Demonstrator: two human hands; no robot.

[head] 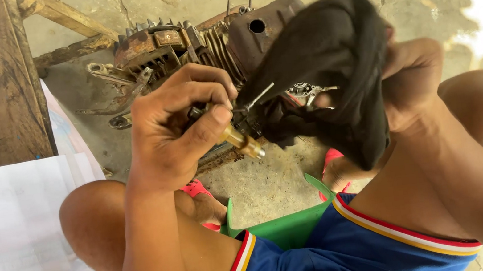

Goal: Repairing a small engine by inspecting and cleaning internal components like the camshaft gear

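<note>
- Two hands work close over the engine (204, 41); my left hand (175, 128) pinches the brass-tipped part (241, 140) tight, its long axis slanting down-right.
- My right hand (412, 85) grips the black rag (333, 74), just beside that tip.

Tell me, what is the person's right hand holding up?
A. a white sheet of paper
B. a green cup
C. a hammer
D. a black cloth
D: the right hand grips a bunched black cloth above the rusty engine.
</note>
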